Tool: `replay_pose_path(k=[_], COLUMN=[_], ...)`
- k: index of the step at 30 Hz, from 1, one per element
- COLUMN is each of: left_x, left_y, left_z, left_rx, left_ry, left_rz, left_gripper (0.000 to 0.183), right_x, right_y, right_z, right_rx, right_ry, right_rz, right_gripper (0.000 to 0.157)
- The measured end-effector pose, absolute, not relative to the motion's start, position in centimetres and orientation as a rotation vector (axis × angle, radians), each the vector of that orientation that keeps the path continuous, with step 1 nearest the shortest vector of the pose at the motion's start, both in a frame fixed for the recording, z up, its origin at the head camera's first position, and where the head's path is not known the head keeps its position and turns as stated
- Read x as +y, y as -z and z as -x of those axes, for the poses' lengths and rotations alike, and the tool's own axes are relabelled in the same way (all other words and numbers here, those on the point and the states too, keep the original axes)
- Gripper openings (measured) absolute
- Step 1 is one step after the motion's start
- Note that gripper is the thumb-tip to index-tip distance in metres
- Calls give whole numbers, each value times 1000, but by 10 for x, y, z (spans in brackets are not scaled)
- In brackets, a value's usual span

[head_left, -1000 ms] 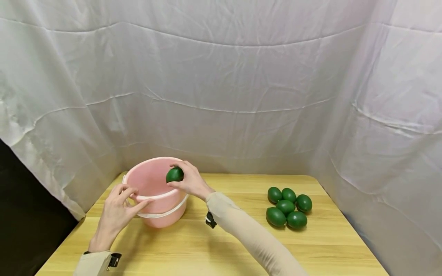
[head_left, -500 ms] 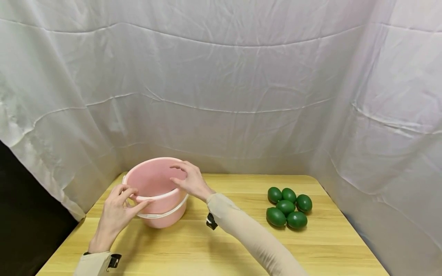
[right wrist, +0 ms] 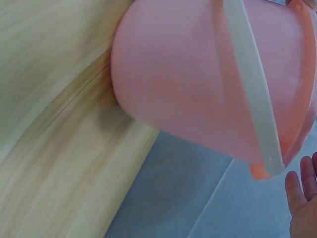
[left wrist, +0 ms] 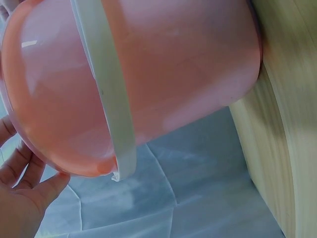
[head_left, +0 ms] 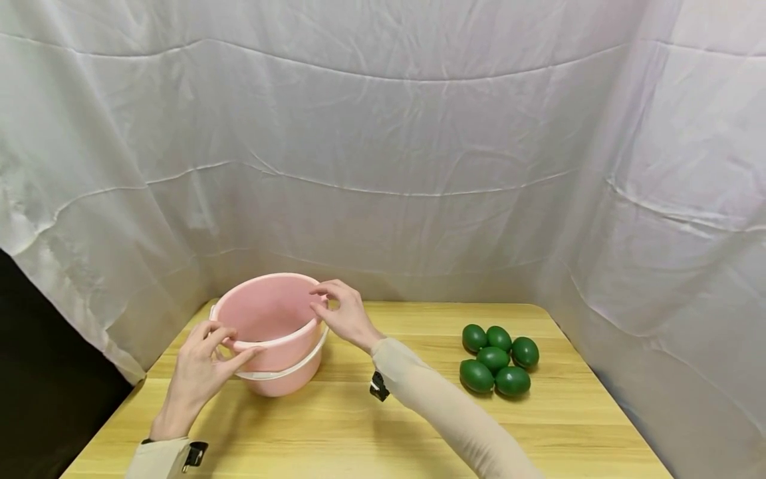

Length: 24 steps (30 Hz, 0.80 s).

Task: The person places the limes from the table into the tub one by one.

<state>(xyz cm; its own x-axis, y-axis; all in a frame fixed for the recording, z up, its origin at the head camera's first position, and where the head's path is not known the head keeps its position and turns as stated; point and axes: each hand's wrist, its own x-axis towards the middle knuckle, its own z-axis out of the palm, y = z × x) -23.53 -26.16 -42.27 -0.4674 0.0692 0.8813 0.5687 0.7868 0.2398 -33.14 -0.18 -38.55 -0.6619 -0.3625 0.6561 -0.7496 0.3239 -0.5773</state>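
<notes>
While pinching the near-left rim of the pink bucket [head_left: 287,358] with the left hand [head_left: 199,367], holding nothing in the relaxed grip of the right hand [head_left: 347,316], at the right rim. One second ago, held a fruit there; now released, so probably added one piece inside, with the bottom mostly hidden. On the counter [head_left: 419,326], still see six green fruits [head_left: 493,359], well to the right of the bucket. Between, have open room for moving, but with the rim to clear; behind, little space before the curtain [head_left: 383,233].

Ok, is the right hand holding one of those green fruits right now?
No, the right hand at the pink bucket has nothing between its thumb and fingers.
</notes>
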Motion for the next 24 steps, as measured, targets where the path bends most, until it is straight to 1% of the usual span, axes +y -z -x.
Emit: replay_pose_path(k=[11, 17, 24], left_x=[-262, -262, -262], left_y=[421, 421, 423], left_z=[238, 238, 236], left_rx=[-1991, -1975, -1986], left_ry=[656, 632, 643], left_rz=[495, 500, 491], left_gripper=[36, 37, 38], right_x=[24, 32, 41], right_y=[396, 400, 404], right_z=[334, 330, 324], right_rx=[-2132, -2188, -2162], right_ry=[-1392, -1359, -1402], right_rz=[-901, -861, -863], right_gripper=[22, 21, 23])
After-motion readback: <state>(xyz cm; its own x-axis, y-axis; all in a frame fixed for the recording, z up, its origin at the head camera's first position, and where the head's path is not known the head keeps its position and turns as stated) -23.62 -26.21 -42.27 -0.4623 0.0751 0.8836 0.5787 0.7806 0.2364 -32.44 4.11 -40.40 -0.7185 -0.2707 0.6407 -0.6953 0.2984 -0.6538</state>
